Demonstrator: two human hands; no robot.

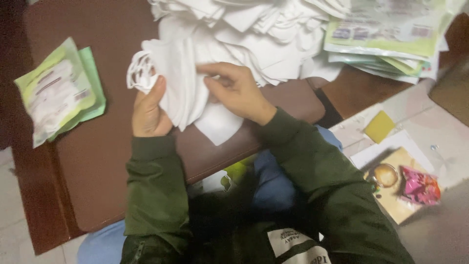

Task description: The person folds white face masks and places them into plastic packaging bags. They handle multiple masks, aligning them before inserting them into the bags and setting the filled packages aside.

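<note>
Bare brown table point(97, 161) at centre left: passable. White mask pile point(254, 29) blocks top centre; packets point(58, 90) at left, packet stack point(391, 39) upper right.

Dark brown table point(97, 161), pale tiled floor point(14, 230), dim light

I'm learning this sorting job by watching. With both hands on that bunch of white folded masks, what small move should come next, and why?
Probably peel one mask free with the right hand. Its fingers rest on the face of the bunch of white folded fabric masks, which the left hand clamps by the edge, so the stack looks steadied for separating.
</note>
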